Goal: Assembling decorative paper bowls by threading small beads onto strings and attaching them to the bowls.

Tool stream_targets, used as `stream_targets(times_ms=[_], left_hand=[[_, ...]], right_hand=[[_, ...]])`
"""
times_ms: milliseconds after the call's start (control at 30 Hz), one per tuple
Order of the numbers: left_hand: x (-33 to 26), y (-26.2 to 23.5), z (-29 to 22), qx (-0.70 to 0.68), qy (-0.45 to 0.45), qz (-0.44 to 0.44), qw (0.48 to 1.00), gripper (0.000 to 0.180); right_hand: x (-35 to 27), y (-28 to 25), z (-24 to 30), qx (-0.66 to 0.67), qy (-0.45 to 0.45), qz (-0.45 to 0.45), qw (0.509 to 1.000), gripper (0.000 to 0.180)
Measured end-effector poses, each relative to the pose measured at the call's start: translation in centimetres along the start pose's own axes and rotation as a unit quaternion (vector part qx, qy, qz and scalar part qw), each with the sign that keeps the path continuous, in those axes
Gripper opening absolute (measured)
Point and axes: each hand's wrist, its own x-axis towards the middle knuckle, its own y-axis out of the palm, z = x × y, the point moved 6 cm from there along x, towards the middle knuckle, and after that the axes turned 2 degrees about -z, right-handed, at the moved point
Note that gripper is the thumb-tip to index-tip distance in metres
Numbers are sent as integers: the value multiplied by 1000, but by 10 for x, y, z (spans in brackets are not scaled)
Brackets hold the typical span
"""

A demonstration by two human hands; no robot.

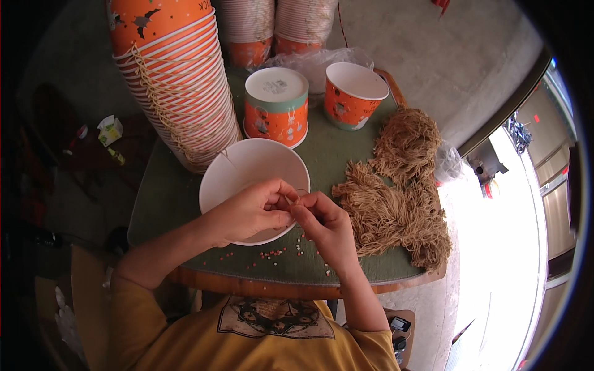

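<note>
A paper bucket (232, 167) with a white inside stands on the table in front of me, its mouth tilted toward me. Over its near right rim, my left hand (253, 211) is closed, thumb and fingers pinching a thin piece of tan twine (301, 191). My right hand (326, 227) meets it there, fingertips pinched on the same twine against the rim. A loose end of twine shows at the bucket's far rim. The fingers hide most of the twine and that part of the rim.
A tall stack of orange buckets (179, 80) with twine leans at left. Behind stand an upturned bucket (276, 108) and an upright one (354, 102). Tan twine bundles (396, 204) lie at right. Small beads (272, 254) are scattered near the table's front edge (247, 285).
</note>
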Motion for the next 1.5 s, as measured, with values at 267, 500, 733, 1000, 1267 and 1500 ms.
stream_targets(times_ms=[267,500,733,1000,1267,1500], left_hand=[[-1,-4,-3,33,-33,-17,999,12],[3,6,4,29,28,21,999,13],[2,7,-6,58,69,6,996,16],[16,6,-8,48,17,10,999,14],[19,12,-11,29,9,8,1000,14],[19,16,-10,87,50,10,995,11]], right_hand=[[-16,-26,48,-336,-126,43,932,14],[-4,-12,57,-202,-127,116,964,9],[18,-8,51,-193,-229,70,951,10],[16,-38,17,-92,-166,-38,981,6],[-9,-45,26,-183,-254,32,949,9],[-10,-37,31,-167,-238,-64,955,11]])
